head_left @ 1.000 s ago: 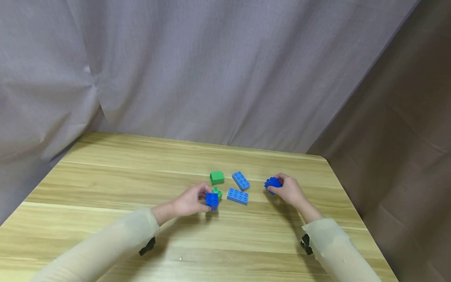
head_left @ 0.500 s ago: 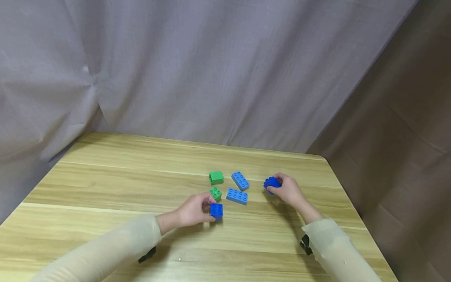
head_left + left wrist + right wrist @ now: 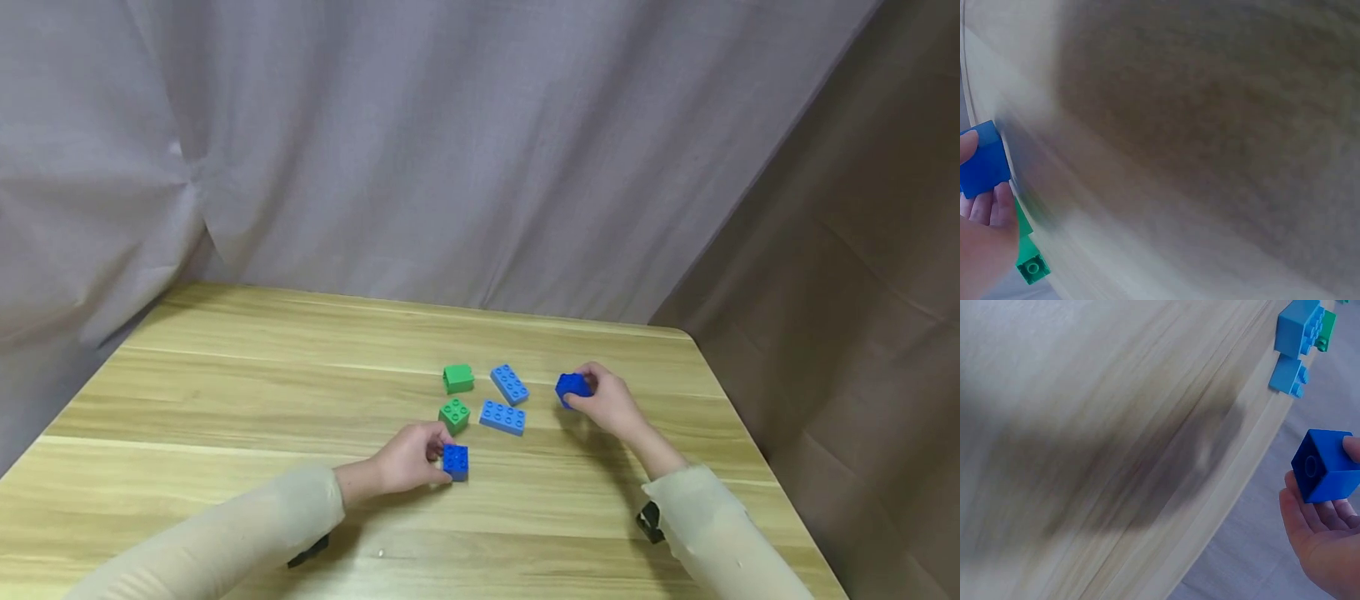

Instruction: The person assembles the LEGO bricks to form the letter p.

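My left hand (image 3: pixel 412 457) pinches a dark blue two-by-two building brick (image 3: pixel 455 462), studs up, between thumb and fingers. In the left wrist view this blue brick (image 3: pixel 986 161) is close to the tabletop; contact cannot be told. Farther right, my right hand (image 3: pixel 613 406) grips a second dark blue brick (image 3: pixel 573 390) above the table. Its hollow underside with one round tube shows on that blue brick (image 3: pixel 1325 465) in the right wrist view. Just beyond the left hand stands a green brick (image 3: pixel 454 415), studs up. Behind it another green brick (image 3: pixel 458 378) lies on its side.
Two lighter blue two-by-four bricks lie between the hands: a nearer light blue brick (image 3: pixel 503 417) and a farther, angled light blue brick (image 3: pixel 510 384). All rest on a wooden table (image 3: pixel 300 358). A grey curtain (image 3: pixel 420 150) hangs behind the far edge.
My left hand has drawn its blue brick toward me, uncovering the near green brick. The right hand has turned its blue brick, so the studs no longer point plainly left.
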